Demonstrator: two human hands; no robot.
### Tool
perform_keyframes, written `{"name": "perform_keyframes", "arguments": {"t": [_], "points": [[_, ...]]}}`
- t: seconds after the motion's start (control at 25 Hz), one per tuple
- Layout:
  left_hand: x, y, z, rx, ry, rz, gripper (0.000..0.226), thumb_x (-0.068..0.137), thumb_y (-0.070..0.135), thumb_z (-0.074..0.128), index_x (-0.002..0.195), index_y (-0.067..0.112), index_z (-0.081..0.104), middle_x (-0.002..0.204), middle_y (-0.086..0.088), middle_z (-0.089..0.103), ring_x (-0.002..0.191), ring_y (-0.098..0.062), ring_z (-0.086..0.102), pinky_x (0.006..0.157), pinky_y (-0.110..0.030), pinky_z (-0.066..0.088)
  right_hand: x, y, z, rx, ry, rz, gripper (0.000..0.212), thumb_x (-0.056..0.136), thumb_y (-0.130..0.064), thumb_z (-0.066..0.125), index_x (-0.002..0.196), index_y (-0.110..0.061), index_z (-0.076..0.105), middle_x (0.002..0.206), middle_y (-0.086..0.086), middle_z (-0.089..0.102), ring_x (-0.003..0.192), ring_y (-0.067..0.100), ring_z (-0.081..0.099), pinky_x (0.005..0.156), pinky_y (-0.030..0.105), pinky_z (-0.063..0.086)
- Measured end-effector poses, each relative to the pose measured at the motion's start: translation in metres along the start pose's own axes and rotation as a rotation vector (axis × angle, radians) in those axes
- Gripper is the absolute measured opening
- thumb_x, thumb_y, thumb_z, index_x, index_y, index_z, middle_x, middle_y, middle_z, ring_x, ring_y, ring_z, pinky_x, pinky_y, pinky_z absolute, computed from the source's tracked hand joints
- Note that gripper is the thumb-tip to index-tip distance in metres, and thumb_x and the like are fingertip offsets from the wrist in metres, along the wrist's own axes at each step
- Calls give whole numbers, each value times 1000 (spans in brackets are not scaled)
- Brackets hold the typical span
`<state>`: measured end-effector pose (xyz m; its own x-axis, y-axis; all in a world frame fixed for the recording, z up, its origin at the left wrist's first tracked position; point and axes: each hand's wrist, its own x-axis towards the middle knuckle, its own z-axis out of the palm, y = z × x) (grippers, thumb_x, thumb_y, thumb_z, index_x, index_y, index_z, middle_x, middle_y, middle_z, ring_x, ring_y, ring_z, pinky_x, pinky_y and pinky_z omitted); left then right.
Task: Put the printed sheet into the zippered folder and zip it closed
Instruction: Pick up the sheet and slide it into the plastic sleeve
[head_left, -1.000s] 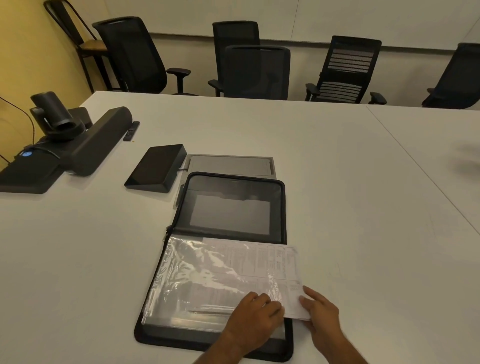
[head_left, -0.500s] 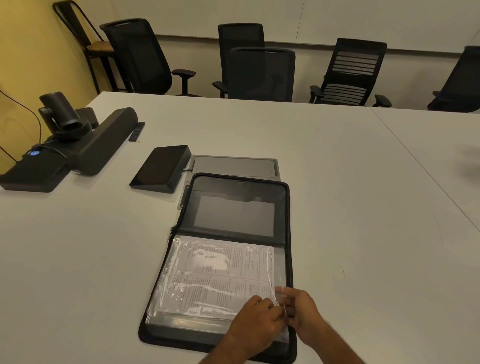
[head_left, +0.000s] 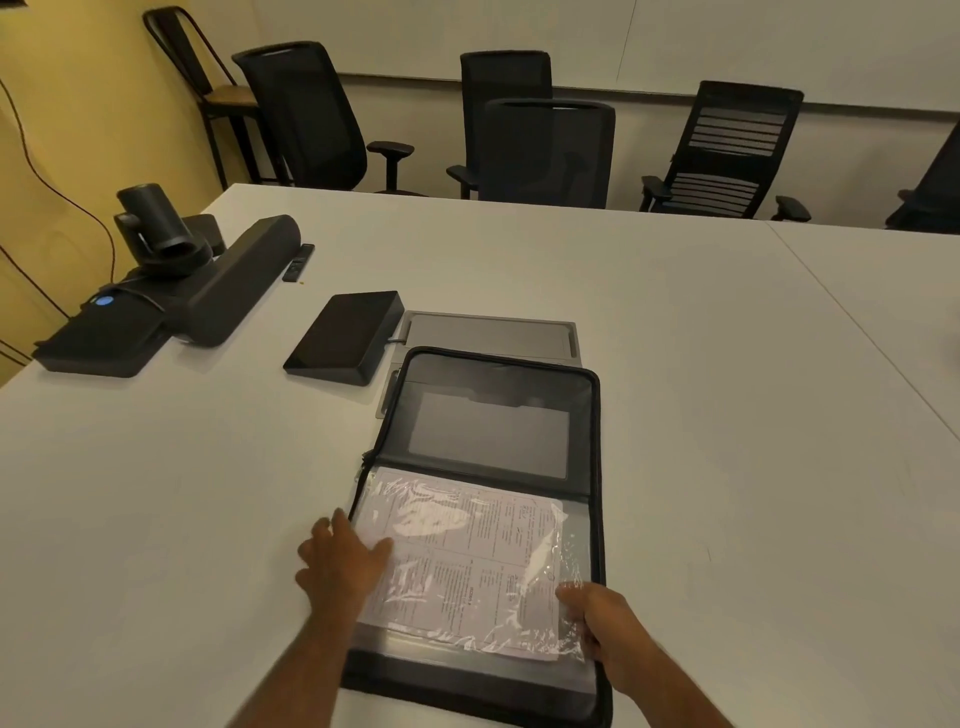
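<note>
A black zippered folder (head_left: 595, 467) lies open flat on the white table in front of me. The printed sheet (head_left: 467, 561) sits inside a clear plastic sleeve on the folder's near half. My left hand (head_left: 340, 564) rests flat, fingers spread, on the left edge of the sleeve and sheet. My right hand (head_left: 605, 618) pinches the sleeve's crinkled right edge near the folder's right zipper border. The far half of the folder shows a dark inner pocket (head_left: 488, 436).
A grey flat panel (head_left: 488, 332) lies beyond the folder, a black wedge-shaped device (head_left: 345, 338) to its left. A black camera unit with a long bar (head_left: 171, 291) and a small remote (head_left: 298, 262) stand far left. Office chairs (head_left: 550, 150) line the table's far side.
The sheet went from sticking out on the right to lying fully within the sleeve. My left hand moved from the sleeve's lower right to its left edge; my right hand stayed on the right edge.
</note>
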<state>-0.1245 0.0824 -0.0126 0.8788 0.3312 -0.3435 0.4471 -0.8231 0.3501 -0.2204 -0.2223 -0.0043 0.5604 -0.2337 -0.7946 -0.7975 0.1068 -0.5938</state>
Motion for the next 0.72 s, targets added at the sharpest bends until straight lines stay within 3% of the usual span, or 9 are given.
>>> {"name": "perform_keyframes", "arguments": {"t": [0.08,0.24,0.44,0.56,0.64,0.72], "points": [[10,-14,-1,23,-89,-72,84,78,61,69,142,17,38,144,-11,41,131,-34,41,103,-53,42,1,0,1,-23,3,3,15,89,-18,59,96,-9,69,44,-4,58,45,12,35,43,25,32],[10,-18,8,32,-72,-5,74,77,61,71,133,18,47,129,-7,51,118,-27,52,97,-46,49,1,-3,4,-23,32,-5,15,90,-13,56,94,-11,71,39,-7,58,35,9,42,36,21,34],[4,-16,3,18,-58,19,74,74,60,74,129,19,47,124,-6,52,113,-25,54,93,-42,51,-1,1,5,-35,52,-69,15,85,-2,59,81,-6,73,51,-3,63,35,5,51,33,14,38],[5,-17,0,-4,-62,19,74,71,58,78,125,18,48,120,-6,53,110,-25,57,91,-42,54,0,12,0,-54,179,-118,7,74,0,74,70,-4,69,58,7,61,45,15,49,44,24,42],[7,-19,-1,-33,-75,18,76,68,57,81,124,17,49,118,-7,54,108,-26,58,91,-43,56,2,16,-4,-54,272,-120,13,67,-5,81,68,-2,68,55,9,65,46,19,53,50,29,46],[10,-22,-1,-70,-90,18,78,66,58,82,124,17,49,117,-6,56,106,-25,60,89,-43,56,4,14,-9,-84,356,-129,25,63,-13,88,73,-7,66,65,7,70,55,20,62,53,31,51]]}}
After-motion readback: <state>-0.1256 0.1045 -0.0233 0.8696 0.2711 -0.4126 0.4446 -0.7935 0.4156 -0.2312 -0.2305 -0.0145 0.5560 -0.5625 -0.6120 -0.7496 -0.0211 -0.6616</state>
